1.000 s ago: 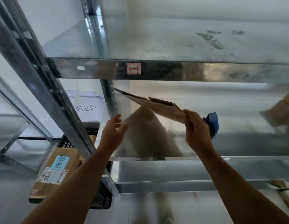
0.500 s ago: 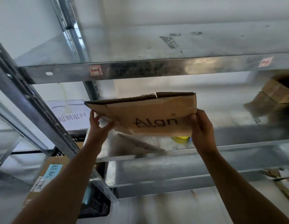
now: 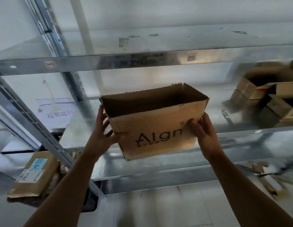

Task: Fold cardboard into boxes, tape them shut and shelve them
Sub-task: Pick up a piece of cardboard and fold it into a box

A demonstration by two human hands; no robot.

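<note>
A brown cardboard box [image 3: 152, 128] printed "Algn" is held up in front of the metal shelving [image 3: 109, 61], spread into an open rectangular tube with its top open. My left hand [image 3: 104, 133] grips its left end, thumb on the front panel and fingers round the corner. My right hand [image 3: 203, 130] grips the right end the same way, thumb on the front. The box hangs in the air at the height of the middle shelf, tilted slightly.
Several open cardboard boxes [image 3: 265, 99] are stacked on the middle shelf at the right. A labelled parcel [image 3: 34, 174] lies on a black crate at the lower left. A white sign [image 3: 59, 112] hangs behind the left upright. Cardboard scraps [image 3: 265, 176] lie at the lower right.
The flat cardboard held by my right hand was turned to face me, taken by both hands, and spread open from a flat sheet into a box shape.
</note>
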